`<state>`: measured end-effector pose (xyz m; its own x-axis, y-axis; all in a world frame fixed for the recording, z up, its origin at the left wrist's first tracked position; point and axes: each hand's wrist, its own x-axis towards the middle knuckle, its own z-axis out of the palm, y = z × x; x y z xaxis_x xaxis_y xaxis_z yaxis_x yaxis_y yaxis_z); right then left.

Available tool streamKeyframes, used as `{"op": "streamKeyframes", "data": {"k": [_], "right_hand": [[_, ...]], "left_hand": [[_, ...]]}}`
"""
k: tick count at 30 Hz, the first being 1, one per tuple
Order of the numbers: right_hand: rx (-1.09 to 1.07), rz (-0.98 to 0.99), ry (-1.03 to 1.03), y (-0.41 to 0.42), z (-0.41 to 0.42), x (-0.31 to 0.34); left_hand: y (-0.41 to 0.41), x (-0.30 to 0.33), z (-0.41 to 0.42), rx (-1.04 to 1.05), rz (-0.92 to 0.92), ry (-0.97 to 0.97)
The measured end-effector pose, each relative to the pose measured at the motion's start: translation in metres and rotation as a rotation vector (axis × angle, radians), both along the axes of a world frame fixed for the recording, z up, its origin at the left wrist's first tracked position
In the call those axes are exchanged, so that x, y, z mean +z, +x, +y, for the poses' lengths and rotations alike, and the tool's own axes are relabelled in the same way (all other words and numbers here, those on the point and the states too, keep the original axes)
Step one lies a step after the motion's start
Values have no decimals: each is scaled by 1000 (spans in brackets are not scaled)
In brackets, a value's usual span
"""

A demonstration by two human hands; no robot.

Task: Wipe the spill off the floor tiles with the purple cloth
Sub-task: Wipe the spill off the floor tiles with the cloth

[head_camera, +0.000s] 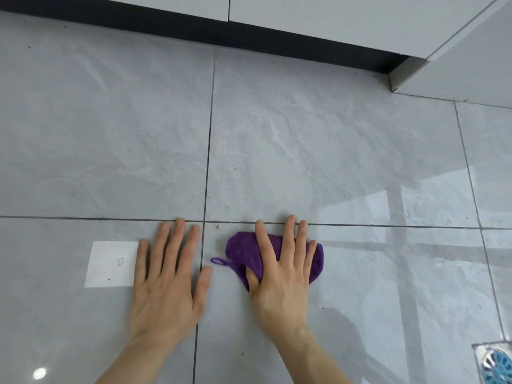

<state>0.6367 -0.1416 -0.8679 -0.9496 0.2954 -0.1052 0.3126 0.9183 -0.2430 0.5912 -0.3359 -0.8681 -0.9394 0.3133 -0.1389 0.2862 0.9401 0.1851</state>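
A bunched purple cloth with a small hanging loop at its left lies on the grey floor tiles, just below a grout line. My right hand presses flat on top of it, fingers spread and thumb tucked into a fold. My left hand rests flat on the tile beside it, fingers apart, holding nothing. Small brown specks dot the tile near the grout crossing above the cloth. I cannot make out a clear puddle.
White cabinet fronts with a black toe-kick run along the top. A cabinet corner juts out at the upper right. A floor drain with a blue cover sits at the bottom right. A pale square patch lies left of my left hand.
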Motion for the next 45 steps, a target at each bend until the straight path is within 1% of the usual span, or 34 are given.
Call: {"op": "streamKeyframes", "data": {"k": [4, 8, 10, 12, 15, 18, 21, 24, 27, 29, 34, 37, 41, 45], "right_hand": [[43, -3, -77, 11, 4, 11], [-3, 155, -302, 16, 6, 14], [49, 211, -371, 18, -2, 16], [182, 211, -343, 18, -14, 12], [322, 198, -202, 4, -22, 3], [466, 211, -107, -25, -19, -3], [608, 207, -65, -53, -13, -4], [656, 183, -47, -66, -9, -4], [613, 154, -43, -69, -13, -3], [546, 150, -60, -77, -15, -3], [408, 182, -94, -87, -25, -3], [233, 206, -78, -102, -25, -3], [63, 190, -33, -125, 10, 0], [-50, 158, -12, -102, 59, 1]], "left_hand": [[-2, 1, 0, 7, -11, 0], [-1, 1, 1, -1, 2, -6], [-1, 1, 0, -9, 4, -17], [-1, 1, -1, -26, 2, -33], [-1, 1, -2, -32, 7, -40], [0, 1, 0, -22, 22, -23], [0, 1, 2, 6, 21, 2], [0, 0, 4, 17, 12, 7], [0, -1, 3, 17, -9, 0], [0, -3, 2, 11, -13, -17], [-1, -3, 1, 20, -26, -28], [0, -3, 1, 12, -11, -42], [0, -2, 0, 14, -14, -20], [0, -3, 1, 18, -15, -24]]}}
